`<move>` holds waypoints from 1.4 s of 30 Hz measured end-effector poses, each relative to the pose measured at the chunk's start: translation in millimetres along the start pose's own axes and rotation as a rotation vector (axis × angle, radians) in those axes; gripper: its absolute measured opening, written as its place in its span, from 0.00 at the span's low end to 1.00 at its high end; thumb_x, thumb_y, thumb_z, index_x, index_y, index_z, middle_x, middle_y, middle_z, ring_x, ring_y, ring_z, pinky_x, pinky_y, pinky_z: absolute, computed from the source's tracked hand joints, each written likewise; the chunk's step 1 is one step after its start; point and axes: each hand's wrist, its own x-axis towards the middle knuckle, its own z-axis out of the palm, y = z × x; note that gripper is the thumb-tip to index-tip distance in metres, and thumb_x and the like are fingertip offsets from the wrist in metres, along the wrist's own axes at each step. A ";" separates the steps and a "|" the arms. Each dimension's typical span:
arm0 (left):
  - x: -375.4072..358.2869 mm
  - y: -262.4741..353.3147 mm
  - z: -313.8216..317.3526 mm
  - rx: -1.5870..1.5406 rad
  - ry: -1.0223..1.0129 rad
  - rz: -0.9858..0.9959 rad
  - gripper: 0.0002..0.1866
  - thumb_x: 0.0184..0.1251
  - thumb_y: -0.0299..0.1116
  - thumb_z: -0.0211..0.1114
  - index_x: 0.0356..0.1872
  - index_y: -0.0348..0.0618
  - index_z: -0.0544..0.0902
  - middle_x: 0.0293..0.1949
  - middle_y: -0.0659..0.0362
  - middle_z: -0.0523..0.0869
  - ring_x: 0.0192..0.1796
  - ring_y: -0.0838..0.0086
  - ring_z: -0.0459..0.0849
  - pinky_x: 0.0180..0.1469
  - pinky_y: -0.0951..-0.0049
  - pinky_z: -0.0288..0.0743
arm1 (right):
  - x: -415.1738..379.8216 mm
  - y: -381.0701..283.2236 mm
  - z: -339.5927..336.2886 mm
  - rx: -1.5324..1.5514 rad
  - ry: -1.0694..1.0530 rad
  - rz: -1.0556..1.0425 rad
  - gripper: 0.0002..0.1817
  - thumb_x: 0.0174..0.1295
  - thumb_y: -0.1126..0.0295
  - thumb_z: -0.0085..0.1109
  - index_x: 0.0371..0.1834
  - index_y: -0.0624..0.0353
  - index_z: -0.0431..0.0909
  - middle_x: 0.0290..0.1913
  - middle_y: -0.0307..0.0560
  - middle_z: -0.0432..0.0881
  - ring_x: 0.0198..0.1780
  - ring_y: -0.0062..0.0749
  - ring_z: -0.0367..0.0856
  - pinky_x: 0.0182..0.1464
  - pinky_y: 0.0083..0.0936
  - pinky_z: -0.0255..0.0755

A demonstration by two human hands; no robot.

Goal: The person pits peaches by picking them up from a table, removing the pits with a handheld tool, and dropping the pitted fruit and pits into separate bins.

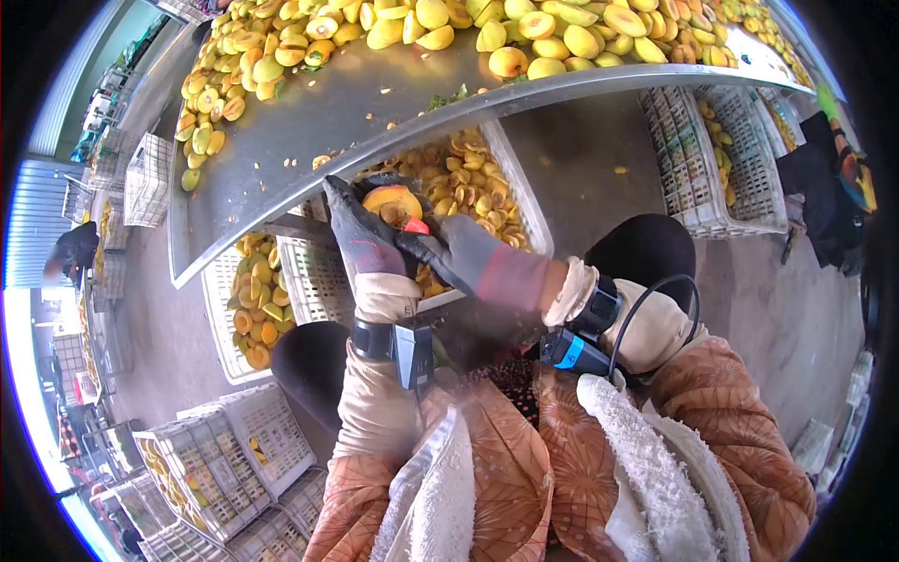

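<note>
A cut yellow peach half point(395, 200) rests in my left hand point(361, 234), which wears a dark glove and has its fingers curled around the fruit. The cut face is orange, with a darker hollow at its lower part. Close beside it, my gloved right hand point(464, 258) is closed on a small tool with a red end point(417, 226). That red end is at the peach's lower edge; the rest of the tool is hidden by the fingers. Both hands are above a white crate point(524, 201) filled with peach pieces point(468, 178), just below the metal table's edge.
A metal table point(309, 112) with a raised rim carries a heap of peaches point(562, 33), many halved. At lower left, another white crate point(220, 309) holds peaches. More crates point(716, 164) stand to the right and stacked crates point(229, 450) at the left. Another person point(75, 253) is at far left.
</note>
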 end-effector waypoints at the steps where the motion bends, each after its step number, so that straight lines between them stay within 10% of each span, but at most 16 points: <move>1: 2.1 -1.7 -2.8 0.059 0.034 0.067 0.26 0.69 0.56 0.49 0.39 0.40 0.76 0.34 0.56 0.80 0.34 0.69 0.80 0.36 0.74 0.77 | 1.9 2.1 2.3 0.004 -0.003 0.003 0.22 0.67 0.55 0.45 0.40 0.67 0.77 0.32 0.63 0.80 0.39 0.56 0.79 0.38 0.36 0.71; 3: 5.3 -4.2 1.3 0.293 0.132 0.265 0.27 0.70 0.55 0.46 0.34 0.37 0.78 0.32 0.55 0.81 0.34 0.70 0.80 0.34 0.76 0.77 | 8.8 9.1 8.6 0.037 0.047 0.009 0.22 0.67 0.56 0.49 0.34 0.69 0.78 0.19 0.51 0.75 0.24 0.24 0.68 0.27 0.31 0.65; 7: 15.3 -16.2 -7.8 0.403 0.250 0.545 0.27 0.71 0.54 0.45 0.34 0.36 0.77 0.32 0.55 0.82 0.34 0.70 0.81 0.34 0.74 0.78 | 14.7 18.9 18.7 0.174 0.174 -0.200 0.24 0.67 0.54 0.49 0.33 0.70 0.77 0.18 0.51 0.75 0.22 0.26 0.67 0.26 0.32 0.65; 12: 0.1 1.8 0.7 0.016 -0.077 -0.028 0.27 0.71 0.54 0.46 0.39 0.36 0.77 0.35 0.55 0.80 0.34 0.70 0.80 0.36 0.73 0.78 | 16.5 14.4 14.3 0.075 0.048 -0.006 0.26 0.67 0.52 0.48 0.34 0.71 0.77 0.20 0.50 0.76 0.23 0.27 0.70 0.27 0.32 0.66; 14: 7.5 -7.3 -7.7 0.034 -0.025 0.000 0.26 0.71 0.53 0.47 0.42 0.36 0.77 0.34 0.55 0.79 0.33 0.70 0.80 0.34 0.73 0.77 | 20.5 18.7 15.6 0.040 0.044 0.016 0.26 0.66 0.51 0.48 0.33 0.68 0.78 0.19 0.46 0.75 0.22 0.26 0.70 0.25 0.30 0.65; 16: 20.7 -16.0 -17.6 0.440 0.230 0.442 0.28 0.72 0.53 0.44 0.36 0.35 0.79 0.31 0.54 0.81 0.30 0.70 0.80 0.33 0.74 0.76 | 20.2 21.6 14.7 -0.002 0.034 0.037 0.26 0.66 0.49 0.48 0.32 0.66 0.78 0.18 0.43 0.74 0.21 0.25 0.70 0.23 0.28 0.63; 19: -18.8 17.3 -2.0 0.447 -0.248 0.310 0.26 0.74 0.50 0.38 0.41 0.35 0.74 0.27 0.54 0.82 0.29 0.69 0.81 0.41 0.74 0.73 | 14.0 17.4 -6.1 0.488 -0.385 0.054 0.23 0.63 0.45 0.50 0.32 0.55 0.77 0.19 0.32 0.71 0.21 0.16 0.68 0.22 0.20 0.60; 24: -18.1 16.5 -10.5 0.607 -0.256 0.479 0.31 0.75 0.51 0.36 0.32 0.32 0.78 0.22 0.53 0.83 0.26 0.71 0.81 0.39 0.74 0.73 | 30.9 -1.2 14.2 0.701 -0.322 0.242 0.19 0.64 0.52 0.54 0.45 0.57 0.77 0.30 0.34 0.77 0.30 0.17 0.72 0.30 0.19 0.67; 26: -26.7 13.7 -0.8 0.416 0.042 0.478 0.33 0.74 0.53 0.35 0.26 0.34 0.78 0.22 0.53 0.83 0.26 0.71 0.81 0.36 0.74 0.74 | 31.9 2.4 28.8 0.875 -0.243 0.399 0.16 0.66 0.56 0.52 0.45 0.56 0.79 0.29 0.33 0.77 0.29 0.16 0.72 0.30 0.19 0.67; 28: -24.3 24.2 -2.5 0.402 0.091 0.300 0.32 0.73 0.54 0.38 0.23 0.36 0.76 0.23 0.52 0.82 0.26 0.68 0.81 0.33 0.71 0.74 | 22.9 27.7 40.1 0.555 -0.108 -0.620 0.12 0.65 0.63 0.54 0.47 0.56 0.78 0.37 0.35 0.79 0.36 0.13 0.73 0.37 0.14 0.69; 29: -21.6 22.6 -9.0 0.095 -0.069 0.107 0.32 0.73 0.55 0.39 0.22 0.37 0.76 0.23 0.52 0.81 0.26 0.67 0.80 0.32 0.70 0.75 | 17.3 28.7 33.1 0.552 -0.112 -0.621 0.12 0.65 0.63 0.54 0.47 0.56 0.78 0.37 0.35 0.79 0.36 0.13 0.73 0.37 0.14 0.69; 31: -10.3 19.7 -21.0 -0.165 -0.376 -0.087 0.31 0.70 0.57 0.41 0.22 0.39 0.75 0.23 0.49 0.79 0.24 0.61 0.79 0.31 0.67 0.75 | -5.3 -9.8 6.3 0.847 -0.497 -0.217 0.26 0.65 0.57 0.54 0.61 0.61 0.68 0.50 0.37 0.75 0.48 0.17 0.69 0.49 0.18 0.65; 35: -9.8 45.5 -8.8 -0.240 -0.549 -0.422 0.30 0.69 0.57 0.41 0.22 0.39 0.73 0.24 0.46 0.76 0.23 0.60 0.76 0.29 0.69 0.73 | -3.2 15.3 12.7 0.975 -0.389 0.250 0.16 0.63 0.64 0.55 0.50 0.62 0.77 0.40 0.36 0.81 0.39 0.18 0.76 0.43 0.20 0.71; 37: 11.3 53.3 -32.3 -0.095 -0.557 -0.335 0.30 0.69 0.58 0.44 0.28 0.37 0.77 0.27 0.48 0.80 0.28 0.61 0.80 0.31 0.68 0.75 | 2.8 15.0 8.0 0.304 -0.354 -0.265 0.18 0.64 0.57 0.53 0.44 0.60 0.80 0.34 0.40 0.83 0.33 0.27 0.81 0.39 0.27 0.74; 40: 72.6 77.7 -114.9 0.256 -0.057 0.021 0.32 0.68 0.58 0.48 0.34 0.32 0.81 0.30 0.51 0.84 0.34 0.64 0.84 0.34 0.68 0.77 | 28.7 21.0 -10.3 -0.557 -0.271 0.023 0.21 0.65 0.51 0.48 0.44 0.57 0.80 0.37 0.48 0.84 0.39 0.37 0.83 0.43 0.32 0.74; 42: 85.7 115.6 -143.3 1.423 0.308 0.469 0.24 0.66 0.53 0.53 0.36 0.40 0.84 0.32 0.50 0.86 0.35 0.57 0.84 0.40 0.63 0.76 | 27.3 31.2 -10.6 -0.878 -0.197 0.129 0.23 0.65 0.49 0.45 0.44 0.56 0.80 0.39 0.52 0.83 0.42 0.45 0.82 0.46 0.36 0.74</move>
